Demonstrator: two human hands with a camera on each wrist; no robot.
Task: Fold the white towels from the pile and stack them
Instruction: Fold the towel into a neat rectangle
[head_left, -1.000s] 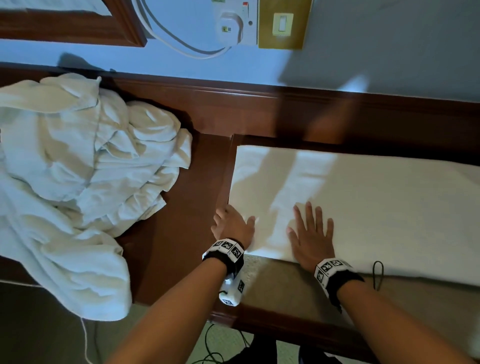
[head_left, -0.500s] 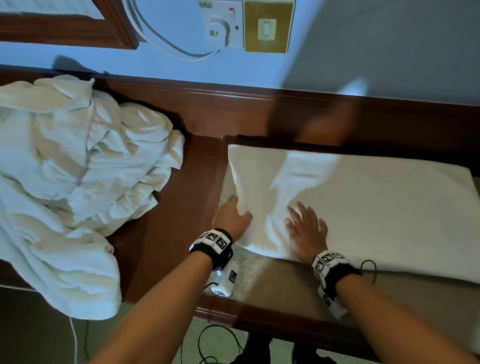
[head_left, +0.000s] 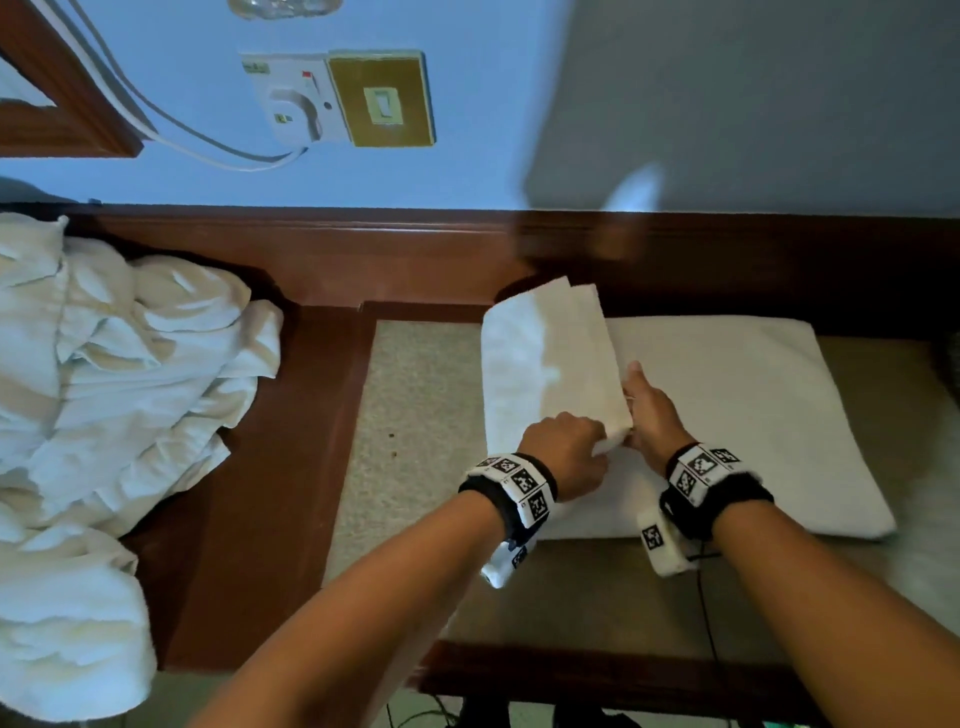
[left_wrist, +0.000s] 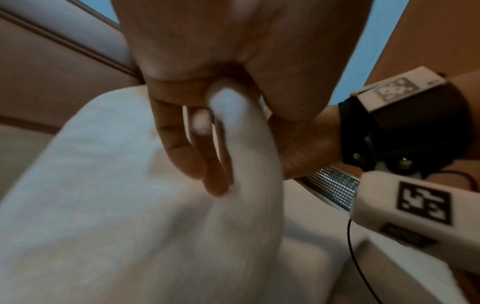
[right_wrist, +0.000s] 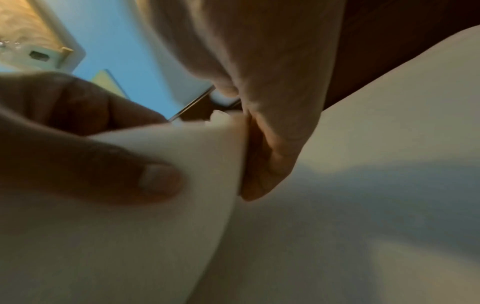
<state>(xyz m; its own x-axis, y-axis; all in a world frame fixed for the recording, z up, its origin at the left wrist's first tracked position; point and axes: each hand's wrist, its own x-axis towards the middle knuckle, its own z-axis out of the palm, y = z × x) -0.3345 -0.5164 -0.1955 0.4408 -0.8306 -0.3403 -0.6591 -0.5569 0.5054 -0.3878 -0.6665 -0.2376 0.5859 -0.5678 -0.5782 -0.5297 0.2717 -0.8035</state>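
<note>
The left hand (head_left: 566, 452) pinches the near corner of the towel (head_left: 727, 415), thumb on one side and curled fingers (left_wrist: 192, 148) on the other, holding the raised flap (head_left: 550, 374) up off the rest of the cloth. The right hand (head_left: 649, 410) stands on edge right beside it, fingers straight and together, its side pressed down on the flat part of the towel along the line where the flap lifts; the wrist view shows its palm (right_wrist: 272, 123) against the flap's edge. The two hands touch or nearly touch at the corner.

The towel lies on a pale mat (head_left: 410, 415) set into a dark wooden table (head_left: 270, 467), its right part flat, its left part folded up and leaning rightward over it. Both wrists carry black bands (head_left: 722, 493) with printed markers.

Left of the mat, well apart from the towel, the pile (head_left: 104, 415) of crumpled white towels covers the table's left end and hangs over its near edge. Behind the table a blue wall (head_left: 467, 130) bears a socket (head_left: 291, 104) with a white cable (head_left: 182, 135) and a brass switch plate (head_left: 382, 98).
</note>
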